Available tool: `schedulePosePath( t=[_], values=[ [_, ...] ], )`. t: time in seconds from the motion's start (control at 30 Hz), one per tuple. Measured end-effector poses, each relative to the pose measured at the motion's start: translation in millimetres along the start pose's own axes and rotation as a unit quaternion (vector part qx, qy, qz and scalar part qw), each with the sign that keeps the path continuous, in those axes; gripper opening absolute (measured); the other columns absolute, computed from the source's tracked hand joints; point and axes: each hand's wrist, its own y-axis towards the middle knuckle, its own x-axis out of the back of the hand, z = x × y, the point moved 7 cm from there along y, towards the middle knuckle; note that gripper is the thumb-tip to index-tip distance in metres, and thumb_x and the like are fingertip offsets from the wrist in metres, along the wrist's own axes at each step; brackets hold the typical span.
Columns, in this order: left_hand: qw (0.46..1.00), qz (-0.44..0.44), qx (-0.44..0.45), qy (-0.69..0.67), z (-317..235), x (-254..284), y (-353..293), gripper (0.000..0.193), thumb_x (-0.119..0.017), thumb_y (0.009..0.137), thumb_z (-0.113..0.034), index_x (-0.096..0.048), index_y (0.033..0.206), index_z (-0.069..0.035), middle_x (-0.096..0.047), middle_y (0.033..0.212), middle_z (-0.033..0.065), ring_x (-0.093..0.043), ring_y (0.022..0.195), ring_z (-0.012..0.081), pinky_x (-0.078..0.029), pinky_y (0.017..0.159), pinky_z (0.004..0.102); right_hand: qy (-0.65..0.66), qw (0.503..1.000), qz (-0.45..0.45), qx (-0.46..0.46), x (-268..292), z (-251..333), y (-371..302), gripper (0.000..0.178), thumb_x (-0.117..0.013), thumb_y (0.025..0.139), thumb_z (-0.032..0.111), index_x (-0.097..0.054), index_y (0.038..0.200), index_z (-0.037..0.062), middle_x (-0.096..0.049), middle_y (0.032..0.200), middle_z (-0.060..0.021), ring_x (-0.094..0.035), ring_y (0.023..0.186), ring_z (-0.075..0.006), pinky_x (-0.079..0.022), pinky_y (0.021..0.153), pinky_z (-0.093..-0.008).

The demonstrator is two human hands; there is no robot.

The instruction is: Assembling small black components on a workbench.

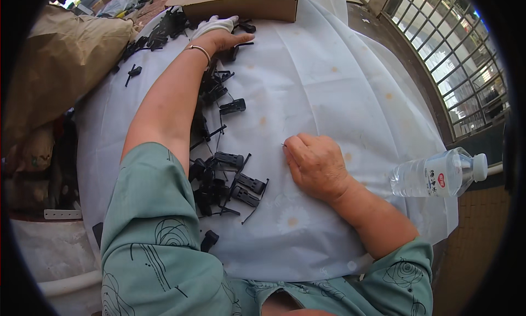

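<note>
My left hand (218, 35), partly covered by a white glove, reaches to the far end of the cloth-covered table. Its thumb stretches out to the right and its fingers are apart, over small black plastic parts (170, 24) near the box. Close to my body, more black clip-like parts with thin stems (230, 176) lie in a loose heap beside my left arm. My right hand (318, 165) rests on the cloth, thumb and forefinger pinched together. A tiny thin tip pokes out of that pinch, too small to name.
An open cardboard box (241, 8) stands at the far edge. A clear water bottle (424, 176) lies on its side at the right. Brown wrapping (60, 64) bulges along the left, and a metal grille (455, 53) rises beyond the right side. White patterned cloth (307, 69) covers the table.
</note>
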Motion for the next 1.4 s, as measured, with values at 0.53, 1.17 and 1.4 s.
schedulePosePath(
  t=[0.53, 1.17, 1.4],
  values=[
    [0.932, 0.035, -0.244, -0.266, -81, 74, -234, 0.015, -0.058, 0.072, -0.019, -0.067, 0.081, -0.01, -0.059, 0.091, 0.014, -0.055, 0.088, 0.0327, -0.045, 0.079, 0.0374, 0.049, 0.995, -0.064, -0.052, 2, -26, 3, 0.013, -0.05, 0.085, 0.016, -0.051, 0.078, 0.0043, -0.055, 0.069, -0.0143, -0.055, 0.066, -0.0338, -0.043, 0.059, -0.0408],
    [0.921, -0.212, -0.291, -0.149, -106, 204, -375, 0.006, -0.057, 0.064, -0.003, -0.06, 0.068, -0.005, -0.063, 0.085, 0.0125, -0.058, 0.088, 0.0309, -0.047, 0.074, 0.0376, 0.413, 0.903, -0.016, -0.116, 58, 83, -81, 0.01, -0.061, 0.084, 0.01, -0.06, 0.083, 0.0003, -0.045, 0.06, 0.0034, -0.038, 0.057, -0.0048, -0.035, 0.051, -0.0224],
    [0.919, -0.242, -0.157, -0.268, -87, 204, -412, 0.031, -0.059, 0.069, 0.002, -0.059, 0.099, -0.001, -0.058, 0.1, 0.0164, -0.055, 0.091, 0.0316, -0.047, 0.076, 0.0355, 0.322, 0.941, -0.09, -0.044, 46, 109, -88, 0.015, -0.058, 0.085, 0.013, -0.057, 0.076, 0.0011, -0.048, 0.058, 0.0021, -0.039, 0.051, -0.006, -0.032, 0.046, -0.023]
  ],
)
